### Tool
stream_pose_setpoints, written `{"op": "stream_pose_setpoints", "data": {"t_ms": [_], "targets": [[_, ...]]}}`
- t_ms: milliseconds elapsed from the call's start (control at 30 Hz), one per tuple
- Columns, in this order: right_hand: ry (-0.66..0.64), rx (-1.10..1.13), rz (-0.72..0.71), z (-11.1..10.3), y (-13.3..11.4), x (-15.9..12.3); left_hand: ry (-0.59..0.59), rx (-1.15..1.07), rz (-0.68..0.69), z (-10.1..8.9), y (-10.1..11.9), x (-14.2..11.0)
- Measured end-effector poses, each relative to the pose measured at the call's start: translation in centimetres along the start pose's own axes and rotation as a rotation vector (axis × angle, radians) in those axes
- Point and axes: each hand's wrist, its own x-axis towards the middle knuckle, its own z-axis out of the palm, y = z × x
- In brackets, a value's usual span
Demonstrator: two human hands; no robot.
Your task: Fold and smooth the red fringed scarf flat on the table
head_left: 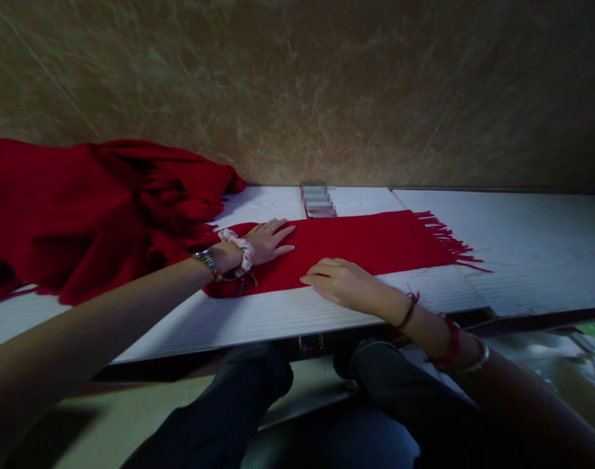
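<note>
Head view: red scarf [360, 244] laid lengthwise left to right on the white tabletop [532, 244], directly under the left hand [264, 246]. Left palm down, fingers spread flat, gripping nothing. Right hand [349, 284] at the near edge, angled in from the right, fingers together, slightly bent; impossible to tell whether pinching fabric. Crumpled red cloth [102, 215] by the scarf's left end.

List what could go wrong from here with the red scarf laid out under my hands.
The beaded bracelet on the left wrist lies close to the fabric and could snag it. The heap of red cloth beside the scarf is bunched up, so a pull there might drag or crease the flat part. The fringe is splayed unevenly and may tangle or fold under.
</note>
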Motion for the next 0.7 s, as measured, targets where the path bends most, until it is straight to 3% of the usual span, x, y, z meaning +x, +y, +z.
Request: {"op": "stream_pose_setpoints", "data": {"t_ms": [167, 400, 533, 700], "targets": [[-0.005, 0.007, -0.024, 0.1, 0.2, -0.1, -0.001, -0.029, -0.022, 0.6, -0.1, -0.7], [0.054, 0.02, 0.075, 0.5, 0.2, -0.1, -0.03, -0.089, -0.092, -2.1, -0.8, 2.0], [-0.038, 0.026, 0.117, -0.3, 0.1, 0.2, -0.046, -0.155, -0.14, -3.4, -1.8, 4.4], [-0.139, -0.012, 0.098, -1.1, -0.2, 0.3, -0.098, -0.235, -0.089, -3.6, -1.9, 6.2]]}}
